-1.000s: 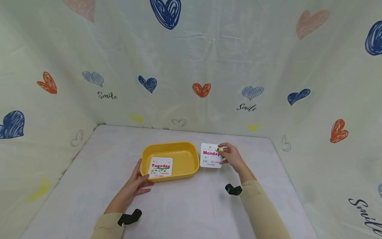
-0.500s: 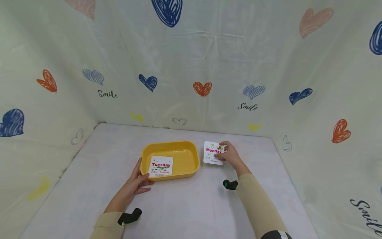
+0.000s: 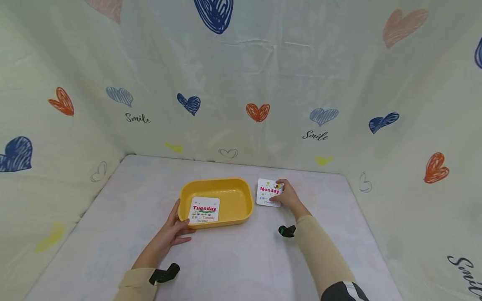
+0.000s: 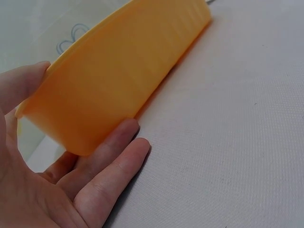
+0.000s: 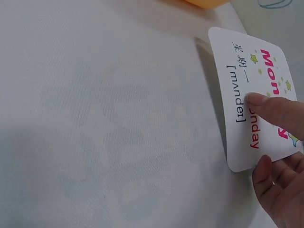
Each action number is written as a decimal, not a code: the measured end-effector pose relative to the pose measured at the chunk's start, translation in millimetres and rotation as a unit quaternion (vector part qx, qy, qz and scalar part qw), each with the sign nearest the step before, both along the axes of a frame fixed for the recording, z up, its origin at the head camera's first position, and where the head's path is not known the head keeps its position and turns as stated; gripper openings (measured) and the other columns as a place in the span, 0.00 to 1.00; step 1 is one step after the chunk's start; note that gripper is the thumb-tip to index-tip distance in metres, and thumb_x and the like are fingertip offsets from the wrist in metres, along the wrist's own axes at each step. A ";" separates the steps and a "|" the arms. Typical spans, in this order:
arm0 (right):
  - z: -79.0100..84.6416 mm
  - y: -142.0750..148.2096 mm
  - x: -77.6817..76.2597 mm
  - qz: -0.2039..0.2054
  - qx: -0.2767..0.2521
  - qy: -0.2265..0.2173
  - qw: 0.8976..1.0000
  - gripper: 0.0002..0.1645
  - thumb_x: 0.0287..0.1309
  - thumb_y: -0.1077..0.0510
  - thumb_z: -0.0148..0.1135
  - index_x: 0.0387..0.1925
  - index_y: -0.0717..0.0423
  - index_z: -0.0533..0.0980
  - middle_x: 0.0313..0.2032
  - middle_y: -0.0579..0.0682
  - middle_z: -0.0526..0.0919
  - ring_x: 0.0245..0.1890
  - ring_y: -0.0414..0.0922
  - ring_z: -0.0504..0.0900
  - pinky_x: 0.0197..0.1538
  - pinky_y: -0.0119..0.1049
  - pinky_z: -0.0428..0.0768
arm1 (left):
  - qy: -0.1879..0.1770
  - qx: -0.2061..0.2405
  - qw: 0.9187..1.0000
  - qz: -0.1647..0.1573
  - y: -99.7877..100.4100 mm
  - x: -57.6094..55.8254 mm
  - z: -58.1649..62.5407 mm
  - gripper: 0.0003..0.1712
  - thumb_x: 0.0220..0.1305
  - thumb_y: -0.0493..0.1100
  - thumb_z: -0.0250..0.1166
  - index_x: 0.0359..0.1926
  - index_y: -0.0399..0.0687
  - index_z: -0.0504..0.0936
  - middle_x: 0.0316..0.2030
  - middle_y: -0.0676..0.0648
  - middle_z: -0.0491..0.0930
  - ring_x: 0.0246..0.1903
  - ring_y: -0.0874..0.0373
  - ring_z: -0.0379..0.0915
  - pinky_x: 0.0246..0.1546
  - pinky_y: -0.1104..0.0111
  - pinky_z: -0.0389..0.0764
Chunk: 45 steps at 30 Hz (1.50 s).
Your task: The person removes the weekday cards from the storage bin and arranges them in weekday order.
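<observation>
A white flashcard printed "Monday" point(image 3: 265, 193) is pinched in my right hand point(image 3: 288, 195) at its right side. In the right wrist view the thumb point(image 5: 278, 108) presses the card's printed face while other fingers are behind it. The card is tilted, with one edge raised off the cloth. My left hand point(image 3: 169, 230) holds the near left corner of a yellow plastic tray point(image 3: 235, 213). Its thumb lies over the rim, and fingers point(image 4: 114, 175) reach along the lower outer wall in the left wrist view. A "Tuesday" flashcard point(image 3: 204, 210) lies inside the tray, at its left.
A white cloth-covered table point(image 3: 233, 267) bears the tray near its middle. Behind and beside the table hangs a pale curtain point(image 3: 226, 67) with printed hearts and "Smile" lettering.
My right thumb has moved from the card's edge onto its face, and the Monday card has shifted slightly right. The left hand and tray look the same; the head view has shifted a little.
</observation>
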State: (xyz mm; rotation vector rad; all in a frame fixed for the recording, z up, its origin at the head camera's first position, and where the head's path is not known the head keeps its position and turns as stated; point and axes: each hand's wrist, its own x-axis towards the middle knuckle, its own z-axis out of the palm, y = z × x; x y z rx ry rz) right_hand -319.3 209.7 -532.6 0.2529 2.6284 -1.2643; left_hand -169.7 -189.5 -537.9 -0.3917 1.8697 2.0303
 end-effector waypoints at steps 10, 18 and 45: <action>-7.1 8.2 -2.2 0.042 -0.001 0.013 0.999 0.50 0.44 0.71 0.74 0.67 0.56 0.60 0.50 0.60 0.71 0.47 0.53 0.72 0.53 0.47 0.74 | 0.004 -0.004 1.000 0.004 1.5 -0.5 -3.0 0.51 0.69 0.45 0.59 0.75 0.80 0.33 0.70 0.37 0.52 0.44 0.47 0.81 0.43 0.56 0.83; -10.9 9.3 -2.7 0.044 -0.042 0.018 0.998 0.58 0.46 0.73 0.72 0.74 0.52 0.52 0.57 0.60 0.68 0.52 0.54 0.74 0.54 0.47 0.77 | 0.004 -0.007 1.000 0.007 0.4 -0.4 -3.6 0.51 0.69 0.45 0.59 0.75 0.80 0.33 0.70 0.37 0.52 0.44 0.46 0.81 0.43 0.56 0.83; -23.0 14.7 -2.1 0.052 -0.011 0.038 0.998 0.53 0.49 0.67 0.73 0.74 0.50 0.57 0.53 0.60 0.73 0.49 0.54 0.72 0.51 0.46 0.75 | 0.007 -0.004 1.000 0.002 1.0 -0.4 -2.7 0.51 0.69 0.44 0.59 0.75 0.80 0.32 0.70 0.38 0.54 0.45 0.46 0.81 0.44 0.56 0.83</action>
